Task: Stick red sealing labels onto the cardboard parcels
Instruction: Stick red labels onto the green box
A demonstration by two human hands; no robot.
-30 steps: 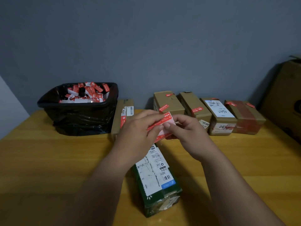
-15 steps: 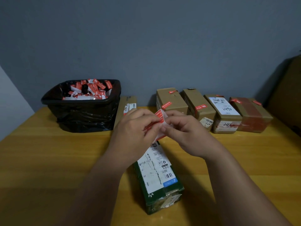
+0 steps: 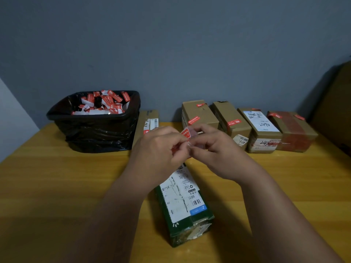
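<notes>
A small red sealing label (image 3: 185, 134) with its backing is pinched between my left hand (image 3: 161, 149) and my right hand (image 3: 214, 150), held in the air above the far end of a green parcel (image 3: 182, 204) that lies lengthwise on the wooden table (image 3: 57, 186). The green parcel carries a white shipping label. Several brown cardboard parcels (image 3: 199, 114) stand in a row at the back, most with red labels stuck on them. A flat brown parcel (image 3: 150, 120) leans behind my left hand.
A black bin lined with a plastic bag (image 3: 95, 130) stands at the back left, holding many red and white label scraps. A large cardboard box (image 3: 340, 103) stands at the far right edge. A grey wall runs behind the table.
The label has crumpled smaller between my fingertips as both hands drew closer together. The camera view has shifted slightly; the parcels have not moved.
</notes>
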